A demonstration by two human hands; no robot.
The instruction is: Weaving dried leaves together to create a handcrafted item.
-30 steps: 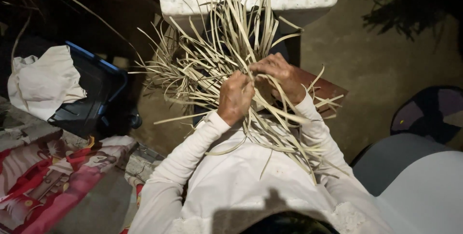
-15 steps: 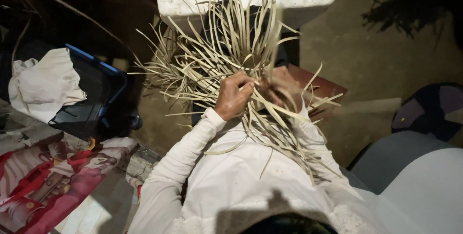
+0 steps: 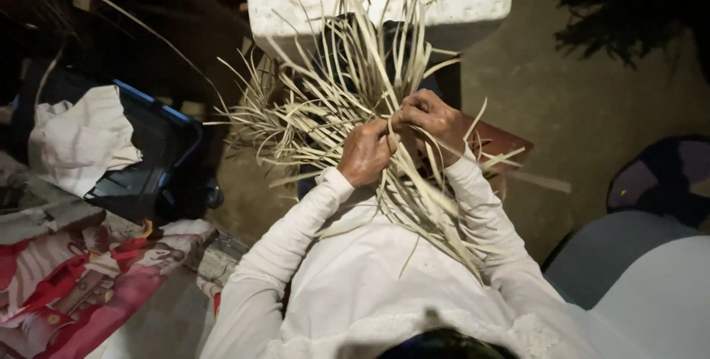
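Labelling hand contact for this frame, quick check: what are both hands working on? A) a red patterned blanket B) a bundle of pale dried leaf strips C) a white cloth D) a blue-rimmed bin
B: the left hand and right hand meet in the middle of the pale dried leaf strips, fingers closed around them; the white cloth lies apart in the blue-rimmed bin.

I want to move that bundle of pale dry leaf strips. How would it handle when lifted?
The pale dry leaf strips arch and droop past both hands, so probably springy yet floppy. They look thin, likely light. Loose ends splay outward, so some may snag or slip free.
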